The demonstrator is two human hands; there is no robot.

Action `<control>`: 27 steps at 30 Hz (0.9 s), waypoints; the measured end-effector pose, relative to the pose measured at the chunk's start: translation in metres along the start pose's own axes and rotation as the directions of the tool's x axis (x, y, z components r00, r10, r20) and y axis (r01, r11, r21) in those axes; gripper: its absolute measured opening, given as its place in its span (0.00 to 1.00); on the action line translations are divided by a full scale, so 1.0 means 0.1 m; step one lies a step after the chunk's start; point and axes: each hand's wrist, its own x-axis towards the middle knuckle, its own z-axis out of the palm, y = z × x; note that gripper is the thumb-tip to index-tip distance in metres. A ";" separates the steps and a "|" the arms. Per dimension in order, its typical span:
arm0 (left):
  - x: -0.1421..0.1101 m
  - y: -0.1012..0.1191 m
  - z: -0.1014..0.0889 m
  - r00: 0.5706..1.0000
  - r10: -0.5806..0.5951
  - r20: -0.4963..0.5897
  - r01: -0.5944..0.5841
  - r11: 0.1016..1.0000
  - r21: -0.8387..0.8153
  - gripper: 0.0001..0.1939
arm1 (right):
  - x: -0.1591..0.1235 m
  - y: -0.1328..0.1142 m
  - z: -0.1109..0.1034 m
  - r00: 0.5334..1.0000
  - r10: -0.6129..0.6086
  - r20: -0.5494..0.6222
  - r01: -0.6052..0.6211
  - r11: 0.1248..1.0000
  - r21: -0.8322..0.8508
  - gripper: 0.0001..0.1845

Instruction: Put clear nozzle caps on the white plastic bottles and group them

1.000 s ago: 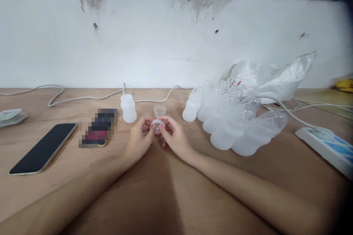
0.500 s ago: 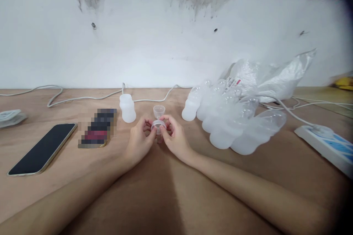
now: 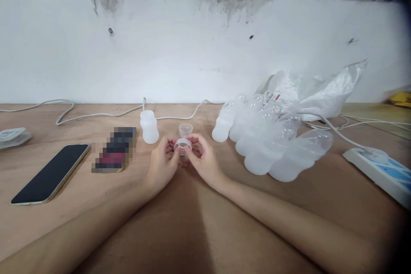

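Observation:
My left hand [image 3: 164, 162] and my right hand [image 3: 203, 157] meet at the middle of the table, fingers closed round a small clear plastic ring-shaped piece [image 3: 183, 142]. Both thumbs press on its near side; the fingers partly hide its lower part. Just beyond it stands a small clear cup [image 3: 186, 129], apart from my fingertips as far as I can see. A milky white bottle [image 3: 149, 127] without a cap stands upright, left of the hands. To the right is a group of similar bottles [image 3: 258, 160] with clear domed covers.
Two phones lie on the left, a dark-screened one [image 3: 51, 174] and a blurred one [image 3: 114, 150]. A crumpled plastic bag [image 3: 327, 90] sits behind the bottles. A power strip [image 3: 379, 171] lies at right, and a white cable [image 3: 96, 115] runs along the wall.
The clear ring-shaped piece has tilted and shifted slightly up and left between my fingers. Both hands keep hold of it in nearly the same place.

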 end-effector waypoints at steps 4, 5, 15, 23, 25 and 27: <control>-0.01 -0.01 0.00 1.000 0.001 0.003 -0.001 0.999 0.033 0.05 | -0.02 0.02 0.00 1.000 -0.008 -0.003 0.008 0.999 -0.032 0.08; -0.01 -0.01 0.00 1.000 0.001 0.006 -0.001 0.999 0.041 0.05 | -0.02 0.03 0.00 1.000 -0.012 -0.003 0.012 0.999 -0.041 0.07; 0.01 -0.01 0.00 1.000 0.012 0.026 -0.015 0.993 0.114 0.06 | -0.02 0.00 -0.01 0.999 -0.031 0.025 0.034 0.994 -0.103 0.04; 0.00 0.00 -0.01 0.999 0.011 0.041 -0.019 0.982 0.188 0.07 | -0.04 0.00 -0.01 0.998 -0.020 0.059 0.028 0.991 -0.134 0.04; 0.00 0.02 -0.02 0.999 0.013 0.039 -0.020 0.980 0.200 0.07 | -0.03 0.01 -0.01 0.998 -0.017 0.061 0.025 0.991 -0.131 0.04; 0.01 0.03 -0.02 0.999 0.018 0.029 -0.024 0.978 0.209 0.07 | -0.03 0.00 0.00 0.998 -0.013 0.060 0.021 0.992 -0.121 0.04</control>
